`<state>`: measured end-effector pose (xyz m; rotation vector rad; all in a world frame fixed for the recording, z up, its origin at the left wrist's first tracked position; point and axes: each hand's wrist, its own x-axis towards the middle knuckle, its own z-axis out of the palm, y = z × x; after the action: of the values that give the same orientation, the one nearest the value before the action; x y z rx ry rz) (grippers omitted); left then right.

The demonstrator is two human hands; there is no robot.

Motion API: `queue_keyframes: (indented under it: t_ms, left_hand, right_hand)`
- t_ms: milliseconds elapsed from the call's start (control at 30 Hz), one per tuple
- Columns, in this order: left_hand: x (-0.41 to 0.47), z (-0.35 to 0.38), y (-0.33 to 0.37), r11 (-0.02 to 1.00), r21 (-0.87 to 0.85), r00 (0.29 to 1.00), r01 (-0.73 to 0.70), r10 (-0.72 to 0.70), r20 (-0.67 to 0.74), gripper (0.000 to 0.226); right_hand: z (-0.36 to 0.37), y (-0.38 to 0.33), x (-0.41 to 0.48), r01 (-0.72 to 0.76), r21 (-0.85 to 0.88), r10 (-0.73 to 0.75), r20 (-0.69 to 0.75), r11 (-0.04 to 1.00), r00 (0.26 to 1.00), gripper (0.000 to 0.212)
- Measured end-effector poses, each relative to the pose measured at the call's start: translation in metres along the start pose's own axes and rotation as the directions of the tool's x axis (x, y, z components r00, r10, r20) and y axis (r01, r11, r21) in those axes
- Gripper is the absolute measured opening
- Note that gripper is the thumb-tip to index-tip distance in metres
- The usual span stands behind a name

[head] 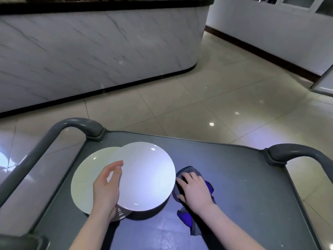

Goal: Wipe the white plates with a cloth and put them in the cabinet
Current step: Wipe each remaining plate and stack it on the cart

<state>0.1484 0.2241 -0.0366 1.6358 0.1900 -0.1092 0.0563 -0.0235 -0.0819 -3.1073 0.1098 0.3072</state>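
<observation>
Two white plates sit on the grey cart top (243,177). The upper plate (147,175) is raised and shifted right, overlapping the lower plate (84,179). My left hand (106,190) grips the upper plate at its near left edge, thumb on top and fingers underneath. A grey stack base shows below the plates near my wrist. To the right of the plates lies a grey and blue cloth (189,221), crumpled on the cart. My right hand (194,190) rests flat on the cloth, fingers curled into its far end.
The cart has grey curved handles at the left (75,125) and right (297,150). Beyond it is glossy tiled floor (216,98), a curved marble-look counter (90,51) at the back left, and a white wall with dark skirting at the right.
</observation>
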Motion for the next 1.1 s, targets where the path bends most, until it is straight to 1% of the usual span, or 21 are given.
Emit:
queue_keyframes:
  t_ms: [100, 200, 233, 300, 367, 400, 500, 533, 567, 633, 700, 767, 867, 900, 933, 967, 1000, 1033, 1067, 1100]
  left_hand:
    - [0.002, -0.003, -0.002, 1.000, 0.004, 1.000, -0.010, 0.010, 0.010, 0.021]
    - [0.000, -0.002, -0.003, 1.000, 0.002, 1.000, -0.004, 0.004, 0.009, 0.020]
    - [-0.001, -0.001, -0.003, 1.000, 0.003, 1.000, 0.001, -0.001, 0.009, 0.020]
    - [-0.003, 0.001, -0.004, 1.000, 0.010, 1.000, 0.009, -0.009, 0.010, 0.021]
    - [-0.006, 0.003, -0.003, 1.000, 0.009, 1.000, 0.020, -0.020, 0.008, 0.020]
    - [-0.008, 0.004, -0.003, 1.000, 0.008, 1.000, 0.024, -0.024, 0.009, 0.021]
    - [-0.015, 0.008, -0.002, 1.000, 0.001, 0.999, 0.020, -0.020, 0.025, 0.023]
    - [-0.017, 0.010, -0.001, 1.000, -0.005, 0.999, 0.020, -0.020, 0.032, 0.023]
    - [-0.019, 0.012, 0.000, 1.000, -0.007, 0.999, 0.021, -0.020, 0.039, 0.022]
    - [-0.026, 0.019, 0.002, 1.000, -0.001, 0.998, 0.010, -0.010, 0.056, 0.022]
    - [-0.033, 0.027, 0.005, 1.000, -0.004, 0.997, 0.000, 0.001, 0.079, 0.023]
    - [-0.040, 0.038, 0.008, 1.000, -0.018, 0.994, -0.001, 0.003, 0.111, 0.024]
    - [-0.052, 0.056, 0.014, 0.999, -0.034, 0.986, -0.003, 0.008, 0.164, 0.028]
    - [-0.057, 0.063, 0.015, 0.999, -0.032, 0.984, -0.014, 0.020, 0.179, 0.030]
    - [-0.062, 0.070, 0.017, 0.999, -0.027, 0.981, -0.021, 0.026, 0.194, 0.031]
    - [-0.066, 0.078, 0.019, 1.000, -0.025, 0.978, -0.017, 0.022, 0.210, 0.032]
    - [-0.070, 0.085, 0.021, 1.000, -0.031, 0.975, 0.000, 0.007, 0.224, 0.033]
    - [-0.074, 0.090, 0.023, 0.998, -0.051, 0.972, 0.028, -0.016, 0.234, 0.035]
    - [-0.077, 0.095, 0.025, 0.995, -0.083, 0.969, 0.064, -0.042, 0.242, 0.038]
    - [-0.079, 0.097, 0.027, 0.988, -0.119, 0.965, 0.101, -0.068, 0.253, 0.041]
  right_hand:
    - [0.007, 0.001, -0.003, -0.017, -0.008, 0.016, -0.086, 1.000, 0.996, 0.048]
    - [0.006, 0.001, -0.005, -0.051, -0.015, 0.048, -0.164, 0.999, 0.985, 0.051]
    - [0.007, 0.002, -0.006, -0.062, -0.022, 0.057, -0.199, 0.998, 0.978, 0.046]
    - [0.007, 0.004, -0.009, -0.081, -0.007, 0.077, -0.230, 0.997, 0.970, 0.030]
    - [0.007, 0.008, -0.016, -0.103, 0.034, 0.108, -0.200, 0.994, 0.974, 0.016]
    - [0.007, 0.010, -0.020, -0.111, 0.061, 0.122, -0.206, 0.992, 0.971, 0.012]
    - [0.002, 0.018, -0.037, -0.124, 0.241, 0.186, -0.256, 0.963, 0.949, 0.013]
    - [-0.002, 0.021, -0.044, -0.125, 0.336, 0.230, -0.293, 0.933, 0.928, 0.015]
    - [-0.008, 0.024, -0.050, -0.118, 0.456, 0.296, -0.341, 0.882, 0.892, 0.017]
    - [-0.021, 0.030, -0.065, -0.058, 0.676, 0.431, -0.399, 0.735, 0.809, 0.023]
    - [-0.036, 0.033, -0.081, 0.010, 0.779, 0.502, -0.414, 0.627, 0.760, 0.037]
    - [-0.055, 0.030, -0.095, 0.073, 0.823, 0.519, -0.421, 0.563, 0.744, 0.043]
    - [-0.081, 0.019, -0.108, 0.174, 0.835, 0.473, -0.453, 0.521, 0.756, 0.041]
    - [-0.088, 0.013, -0.111, 0.213, 0.851, 0.451, -0.448, 0.479, 0.772, 0.038]
    - [-0.095, 0.006, -0.112, 0.238, 0.874, 0.425, -0.423, 0.423, 0.800, 0.033]
    - [-0.099, -0.001, -0.112, 0.235, 0.889, 0.388, -0.392, 0.393, 0.834, 0.027]
    - [-0.101, -0.009, -0.111, 0.225, 0.890, 0.335, -0.369, 0.397, 0.867, 0.023]
    - [-0.100, -0.016, -0.111, 0.216, 0.872, 0.263, -0.355, 0.440, 0.897, 0.021]
    - [-0.097, -0.022, -0.110, 0.215, 0.832, 0.172, -0.344, 0.511, 0.923, 0.023]
    - [-0.091, -0.026, -0.109, 0.220, 0.764, 0.061, -0.320, 0.607, 0.945, 0.029]
